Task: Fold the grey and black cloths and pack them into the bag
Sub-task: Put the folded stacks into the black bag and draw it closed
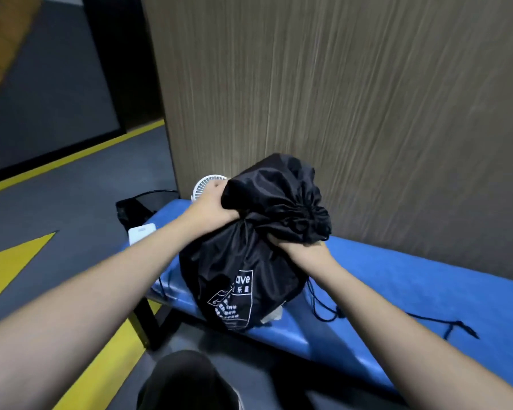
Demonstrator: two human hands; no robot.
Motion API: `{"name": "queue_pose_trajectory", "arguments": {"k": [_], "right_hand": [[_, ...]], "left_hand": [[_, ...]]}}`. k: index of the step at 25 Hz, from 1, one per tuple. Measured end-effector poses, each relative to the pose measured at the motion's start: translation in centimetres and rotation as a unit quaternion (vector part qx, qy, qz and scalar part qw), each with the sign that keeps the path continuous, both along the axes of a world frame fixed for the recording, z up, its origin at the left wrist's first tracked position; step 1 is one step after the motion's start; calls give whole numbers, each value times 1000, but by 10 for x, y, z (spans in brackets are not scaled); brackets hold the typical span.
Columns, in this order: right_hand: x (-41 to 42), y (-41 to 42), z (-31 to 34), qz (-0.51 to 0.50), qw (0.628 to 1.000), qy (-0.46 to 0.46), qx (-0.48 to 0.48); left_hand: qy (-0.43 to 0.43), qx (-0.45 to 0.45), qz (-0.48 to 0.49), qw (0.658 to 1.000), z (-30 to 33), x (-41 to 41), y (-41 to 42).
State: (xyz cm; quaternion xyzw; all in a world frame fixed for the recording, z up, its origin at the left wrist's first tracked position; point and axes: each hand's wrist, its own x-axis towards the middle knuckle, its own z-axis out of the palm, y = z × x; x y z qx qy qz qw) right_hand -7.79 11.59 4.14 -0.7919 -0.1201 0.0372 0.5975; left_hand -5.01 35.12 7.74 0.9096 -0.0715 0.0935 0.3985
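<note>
Bag (pixel 243 270) stands on blue bench (pixel 397 291), near its 9 o'clock end and close to front edge; wood panel (pixel 338 84) just behind, free bench surface toward 3 o'clock. Left hand (pixel 216 202) reaches from 8 o'clock, fingers clenched on bunched fabric at bag's top. Right hand (pixel 302 250) from 4 o'clock, fingers closed around gathered neck. Bag's long axis upright, cinched mouth pointing 1 o'clock. Cord (pixel 444 324) trails across bench toward 4 o'clock. White fan (pixel 203 184) behind left hand.

Both bare forearms reach forward from the lower corners of the head view, converging toward the middle. The left hand (pixel 212 202) is further out and higher, fingers curled shut around bunched black fabric, knuckles up. The right hand (pixel 304 250) sits lower and nearer, wrist bent, fingers closed on gathered fabric, back of the hand facing the camera.
</note>
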Motion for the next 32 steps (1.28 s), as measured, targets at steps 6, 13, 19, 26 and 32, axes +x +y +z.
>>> {"name": "queue_pose_trajectory", "arguments": {"k": [6, 13, 19, 26, 32], "right_hand": [[24, -34, -81, 66, 977, 111, -171], [27, -47, 13, 29, 954, -120, -273], [34, 7, 3, 115, 853, -255, -442], [34, 17, -62, 174, 842, -105, -499], [14, -8, -41, 143, 854, -148, -477]], "left_hand": [[168, 80, 38, 982, -90, -17, 25], [-1, 29, -41, 999, -40, -24, 32], [1, 268, -134, 954, -59, -17, 16], [90, 367, -135, 916, -103, -18, 17], [32, 323, -56, 944, -71, -43, 18]]}}
